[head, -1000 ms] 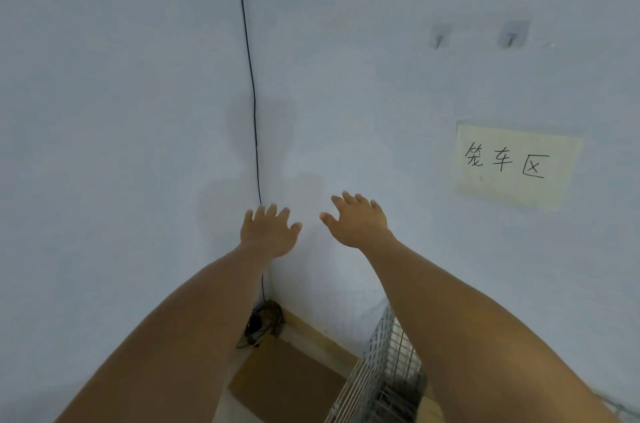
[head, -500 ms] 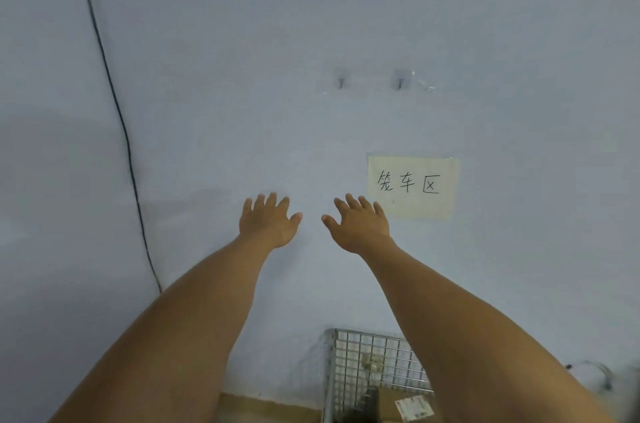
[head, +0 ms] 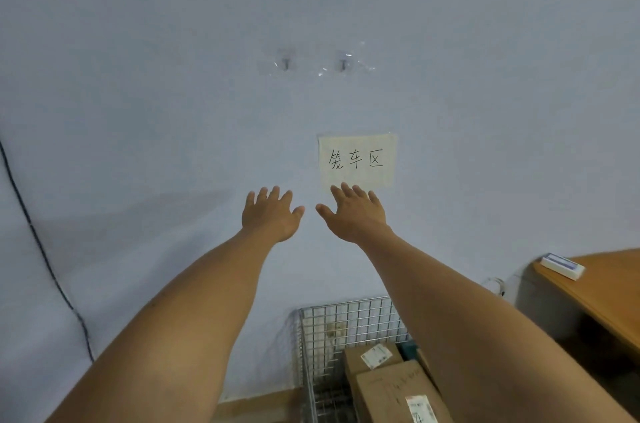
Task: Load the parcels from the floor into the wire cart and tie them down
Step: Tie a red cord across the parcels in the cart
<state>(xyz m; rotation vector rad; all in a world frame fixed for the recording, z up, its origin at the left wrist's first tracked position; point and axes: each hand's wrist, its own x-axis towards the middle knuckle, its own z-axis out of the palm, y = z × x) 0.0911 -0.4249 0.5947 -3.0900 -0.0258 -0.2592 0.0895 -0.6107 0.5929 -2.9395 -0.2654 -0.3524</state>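
Empty hands reach out above a wire cart that already holds parcels.
At 5 o'clock, the wire cart (head: pixel 346 325) holds at least two cardboard parcels (head: pixel 388 388). More of it shows than a second ago because the view has swung right, and a bench (head: pixel 609 280) has entered at 3 o'clock. At centre, the left hand (head: pixel 270 214) and right hand (head: pixel 356 214) stay outstretched, fingers spread, holding nothing. Beyond them, a paper sign (head: pixel 356 159) hangs on the wall. No strap is visible, so tying down likely remains.

The parcels (head: pixel 391 388) lie in the wire cart (head: pixel 349 322), set against the wall (head: pixel 138 110). A sign (head: pixel 356 161) hangs above the cart, with hooks (head: pixel 285 63) above it. The bench (head: pixel 609 287) stands right of the cart.
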